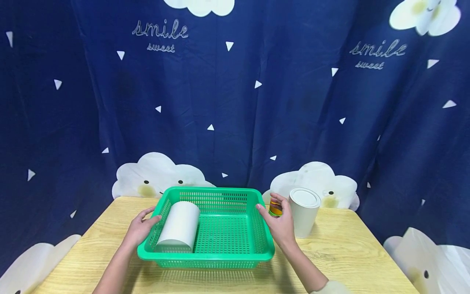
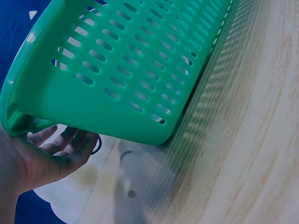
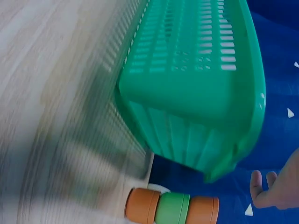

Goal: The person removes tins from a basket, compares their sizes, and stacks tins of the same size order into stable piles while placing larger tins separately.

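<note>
A green plastic basket (image 1: pixel 205 256) with slotted walls sits on the table. Inside it, along the left side, a white cylinder (image 1: pixel 180 224) lies on its side. My left hand (image 1: pixel 141 228) grips the basket's left rim, thumb on top; the left wrist view shows its fingers (image 2: pixel 70 144) curled below the rim. On the other side my right hand (image 1: pixel 280 224) is beside the right rim, fingers spread and loosely bent. In the right wrist view that hand (image 3: pixel 280 186) appears apart from the basket wall (image 3: pixel 187 93), holding nothing.
Right of my right hand stands a white lidded can (image 1: pixel 304 212). Partly behind the fingers is a small orange and green stack (image 3: pixel 173 206). The wooden table (image 1: pixel 352 249) ends at a dark blue curtain (image 1: pixel 220 102) with white clouds and triangles.
</note>
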`<state>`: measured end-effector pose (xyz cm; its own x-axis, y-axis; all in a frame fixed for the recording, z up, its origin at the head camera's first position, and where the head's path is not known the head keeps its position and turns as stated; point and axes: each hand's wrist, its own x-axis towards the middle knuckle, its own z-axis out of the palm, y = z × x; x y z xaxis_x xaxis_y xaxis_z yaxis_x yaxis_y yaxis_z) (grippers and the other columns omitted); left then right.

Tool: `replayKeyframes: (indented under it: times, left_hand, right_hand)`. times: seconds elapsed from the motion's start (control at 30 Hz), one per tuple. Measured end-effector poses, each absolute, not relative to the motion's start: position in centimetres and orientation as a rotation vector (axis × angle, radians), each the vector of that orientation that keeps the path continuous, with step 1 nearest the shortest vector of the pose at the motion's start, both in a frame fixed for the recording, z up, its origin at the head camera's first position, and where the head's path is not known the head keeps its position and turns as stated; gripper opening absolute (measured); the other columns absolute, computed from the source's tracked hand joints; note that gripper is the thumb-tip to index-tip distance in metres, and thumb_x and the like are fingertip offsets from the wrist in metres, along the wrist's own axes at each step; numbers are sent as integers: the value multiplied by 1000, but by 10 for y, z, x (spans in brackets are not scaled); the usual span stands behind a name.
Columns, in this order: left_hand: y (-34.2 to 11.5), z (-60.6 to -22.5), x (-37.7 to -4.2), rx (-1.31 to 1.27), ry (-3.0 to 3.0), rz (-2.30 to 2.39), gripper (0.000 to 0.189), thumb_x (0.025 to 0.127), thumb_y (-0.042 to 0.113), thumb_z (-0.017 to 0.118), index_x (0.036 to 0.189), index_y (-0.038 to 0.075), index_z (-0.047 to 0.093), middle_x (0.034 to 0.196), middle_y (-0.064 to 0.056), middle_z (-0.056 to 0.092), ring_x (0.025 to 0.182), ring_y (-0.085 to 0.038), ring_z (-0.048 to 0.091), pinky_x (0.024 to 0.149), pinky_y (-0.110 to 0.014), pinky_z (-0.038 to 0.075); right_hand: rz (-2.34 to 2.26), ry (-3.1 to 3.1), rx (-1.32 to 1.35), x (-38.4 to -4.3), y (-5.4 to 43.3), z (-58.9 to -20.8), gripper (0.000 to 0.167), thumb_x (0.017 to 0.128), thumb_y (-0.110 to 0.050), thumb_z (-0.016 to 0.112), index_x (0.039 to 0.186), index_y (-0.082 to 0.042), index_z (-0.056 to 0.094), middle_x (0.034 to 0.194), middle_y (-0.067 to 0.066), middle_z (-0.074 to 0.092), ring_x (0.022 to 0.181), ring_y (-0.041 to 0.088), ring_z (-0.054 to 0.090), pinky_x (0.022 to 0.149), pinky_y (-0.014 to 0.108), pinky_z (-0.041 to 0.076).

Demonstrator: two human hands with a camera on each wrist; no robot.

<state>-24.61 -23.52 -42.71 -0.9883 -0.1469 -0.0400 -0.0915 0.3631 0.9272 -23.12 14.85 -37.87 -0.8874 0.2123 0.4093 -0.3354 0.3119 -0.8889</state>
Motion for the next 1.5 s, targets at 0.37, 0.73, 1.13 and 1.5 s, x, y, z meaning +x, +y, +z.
replayKeyframes:
  times: [0.37,0.73,1.13,1.5]
  left_hand:
    - [-236,-426,-246,228,-2542,-1730,61,94,33,52,142,2,31,126,-33,52,89,-19,63,72,-32,53]
    - [-236,-426,-244,234,-2546,-1732,61,94,33,52,142,2,31,122,-33,52,88,-20,62,72,-33,54]
    - [-237,-428,-245,232,-2541,-1745,60,94,33,52,142,3,31,118,-31,53,86,-19,62,71,-33,54]
    - [-236,-429,-247,220,-2538,-1747,62,94,34,52,143,2,30,120,-32,53,87,-20,63,72,-34,54]
  right_hand:
    - [1549,-2272,215,-229,109,-389,56,79,-39,74,125,-17,52,124,8,51,111,27,52,84,36,49]
    - [1597,-2397,255,-232,75,-392,59,79,-47,70,124,-14,52,124,8,51,111,31,52,88,44,48]
    - [1649,-2490,194,-241,37,-397,56,78,-44,72,121,-12,54,118,13,51,102,28,54,75,37,48]
    - [1742,-2528,140,-248,4,-402,56,75,-38,75,116,-7,55,115,18,52,95,25,52,67,31,45]
